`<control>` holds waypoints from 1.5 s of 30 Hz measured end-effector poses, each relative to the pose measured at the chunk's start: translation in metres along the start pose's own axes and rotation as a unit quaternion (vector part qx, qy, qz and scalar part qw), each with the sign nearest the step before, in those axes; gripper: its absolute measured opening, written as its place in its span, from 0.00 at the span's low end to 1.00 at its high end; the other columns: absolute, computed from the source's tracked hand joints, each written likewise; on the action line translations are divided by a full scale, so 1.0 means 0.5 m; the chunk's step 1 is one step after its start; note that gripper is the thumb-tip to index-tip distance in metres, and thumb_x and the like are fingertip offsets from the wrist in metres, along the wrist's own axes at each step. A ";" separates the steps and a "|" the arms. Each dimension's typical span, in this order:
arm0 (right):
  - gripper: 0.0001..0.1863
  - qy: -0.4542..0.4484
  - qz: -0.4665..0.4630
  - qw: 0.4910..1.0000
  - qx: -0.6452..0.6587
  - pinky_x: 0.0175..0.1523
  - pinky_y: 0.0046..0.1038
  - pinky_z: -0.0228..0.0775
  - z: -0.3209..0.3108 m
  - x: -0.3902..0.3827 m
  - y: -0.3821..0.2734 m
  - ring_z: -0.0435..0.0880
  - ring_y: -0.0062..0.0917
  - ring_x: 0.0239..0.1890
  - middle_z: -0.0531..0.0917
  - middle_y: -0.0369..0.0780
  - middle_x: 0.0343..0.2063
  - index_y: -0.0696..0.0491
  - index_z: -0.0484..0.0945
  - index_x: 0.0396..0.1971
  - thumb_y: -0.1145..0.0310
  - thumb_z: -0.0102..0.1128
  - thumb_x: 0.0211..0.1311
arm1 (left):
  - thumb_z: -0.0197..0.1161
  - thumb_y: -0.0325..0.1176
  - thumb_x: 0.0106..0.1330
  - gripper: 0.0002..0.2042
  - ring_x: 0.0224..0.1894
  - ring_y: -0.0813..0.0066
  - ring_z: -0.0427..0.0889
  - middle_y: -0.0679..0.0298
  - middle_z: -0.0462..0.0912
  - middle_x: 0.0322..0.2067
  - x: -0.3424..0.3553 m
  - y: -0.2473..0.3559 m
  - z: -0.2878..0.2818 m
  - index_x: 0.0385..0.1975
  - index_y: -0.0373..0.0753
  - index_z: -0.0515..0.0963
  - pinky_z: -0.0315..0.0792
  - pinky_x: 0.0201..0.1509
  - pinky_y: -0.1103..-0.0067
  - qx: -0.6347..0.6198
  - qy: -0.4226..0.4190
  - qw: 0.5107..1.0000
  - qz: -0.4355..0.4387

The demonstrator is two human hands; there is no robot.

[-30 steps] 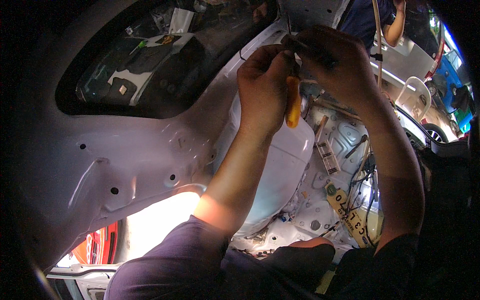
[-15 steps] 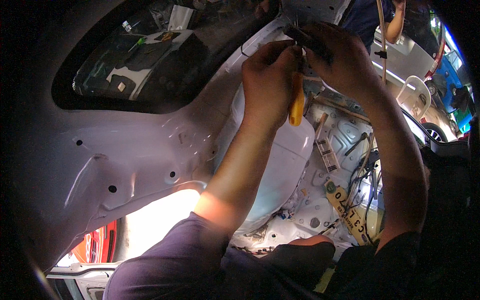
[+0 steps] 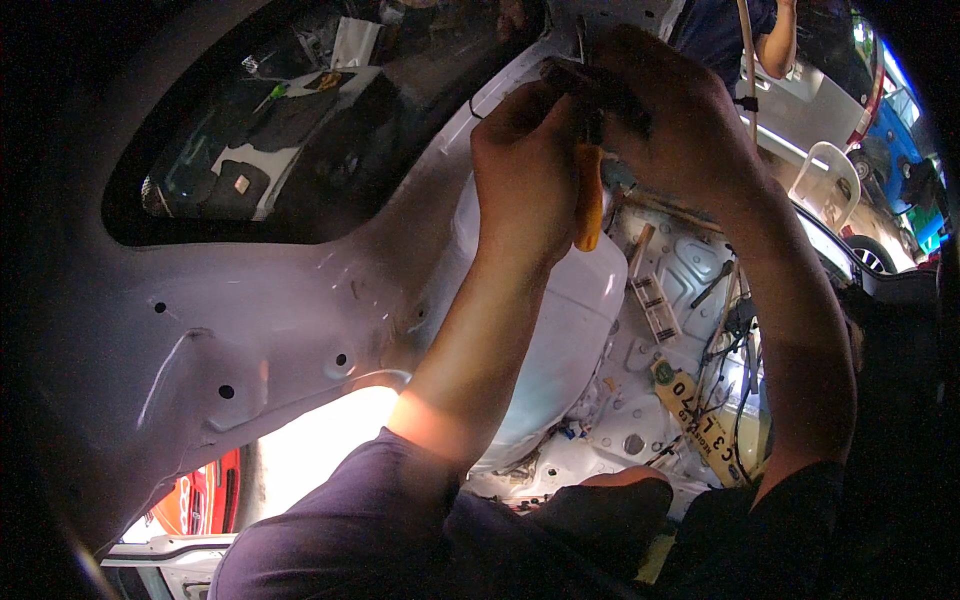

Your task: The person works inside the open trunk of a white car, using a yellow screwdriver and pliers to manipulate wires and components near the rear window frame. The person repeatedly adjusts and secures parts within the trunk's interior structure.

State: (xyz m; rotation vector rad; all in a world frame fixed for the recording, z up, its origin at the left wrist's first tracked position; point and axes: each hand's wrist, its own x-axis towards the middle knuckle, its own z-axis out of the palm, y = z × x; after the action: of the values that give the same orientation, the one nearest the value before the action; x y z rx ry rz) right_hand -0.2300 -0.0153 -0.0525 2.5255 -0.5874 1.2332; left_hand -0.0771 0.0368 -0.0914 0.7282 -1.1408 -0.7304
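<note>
Both my hands are raised together in the upper middle, at the dim pillar beside the window. A tool with a yellow handle [image 3: 589, 210] hangs down between them, handle lowest; a thin metal rod [image 3: 580, 35] shows above the fingers. My left hand [image 3: 522, 155] is closed, its fingertips bunched around the upper part of the yellow-handled tool. My right hand [image 3: 670, 105] is curled round a dark, blocky tool [image 3: 575, 76] whose end pokes out toward the left fingers. Shadow hides its kind and the exact contact point.
A bare car body panel [image 3: 290, 290] with holes and a dark window [image 3: 290, 130] fills the left. Below lie a white wheel arch [image 3: 560, 330], loose wiring [image 3: 738, 345] and a yellowish plate [image 3: 700, 420]. Another person's arm [image 3: 777, 45] and a white chair [image 3: 830, 180] appear at upper right.
Both hands have shifted slightly up and left in the picture, with the yellow-handled tool. The window and panel sit a little lower. Both grips look the same.
</note>
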 end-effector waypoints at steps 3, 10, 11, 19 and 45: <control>0.12 -0.042 0.127 0.991 -0.006 0.44 0.48 0.80 0.004 -0.019 -0.037 0.86 0.52 0.40 0.85 0.53 0.36 0.55 0.82 0.38 0.63 0.63 0.61 | 0.63 0.30 0.71 0.08 0.31 0.79 0.80 0.64 0.84 0.30 -0.016 0.008 -0.003 0.39 0.30 0.83 0.71 0.35 0.81 -0.016 0.013 0.997 -0.069; 0.14 -0.036 0.324 0.936 0.135 0.42 0.48 0.79 0.028 -0.068 -0.107 0.85 0.55 0.37 0.84 0.55 0.30 0.60 0.80 0.32 0.63 0.64 0.57 | 0.62 0.29 0.73 0.08 0.31 0.80 0.79 0.63 0.84 0.30 -0.068 0.017 -0.029 0.43 0.30 0.80 0.71 0.35 0.82 0.057 -0.019 0.988 -0.142; 0.14 -0.041 0.340 0.926 0.160 0.42 0.48 0.79 0.034 -0.075 -0.114 0.85 0.55 0.37 0.84 0.56 0.29 0.60 0.79 0.31 0.62 0.64 0.56 | 0.62 0.29 0.73 0.08 0.31 0.80 0.79 0.63 0.84 0.31 -0.072 0.011 -0.032 0.43 0.30 0.79 0.71 0.35 0.83 0.058 -0.025 0.991 -0.118; 0.12 0.029 0.338 0.921 0.190 0.35 0.44 0.79 0.084 -0.093 -0.146 0.87 0.47 0.27 0.84 0.49 0.18 0.60 0.79 0.30 0.65 0.60 0.60 | 0.61 0.25 0.72 0.06 0.30 0.82 0.77 0.63 0.83 0.33 -0.074 -0.027 -0.062 0.44 0.32 0.78 0.71 0.32 0.82 0.125 -0.036 0.991 -0.016; 0.18 0.071 0.589 0.656 0.468 0.34 0.27 0.70 0.119 -0.296 -0.194 0.75 0.21 0.29 0.78 0.36 0.33 0.57 0.76 0.52 0.75 0.61 0.61 | 0.66 0.24 0.65 0.07 0.33 0.73 0.83 0.60 0.85 0.31 -0.058 -0.013 -0.060 0.40 0.31 0.82 0.75 0.42 0.78 -0.047 0.029 0.992 -0.118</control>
State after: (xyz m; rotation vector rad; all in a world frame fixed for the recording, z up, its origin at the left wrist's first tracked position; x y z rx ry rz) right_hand -0.2259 0.0815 -0.2120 2.5184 -2.2712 2.6751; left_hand -0.0563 0.0604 -0.1195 0.8082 -0.9715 -0.9495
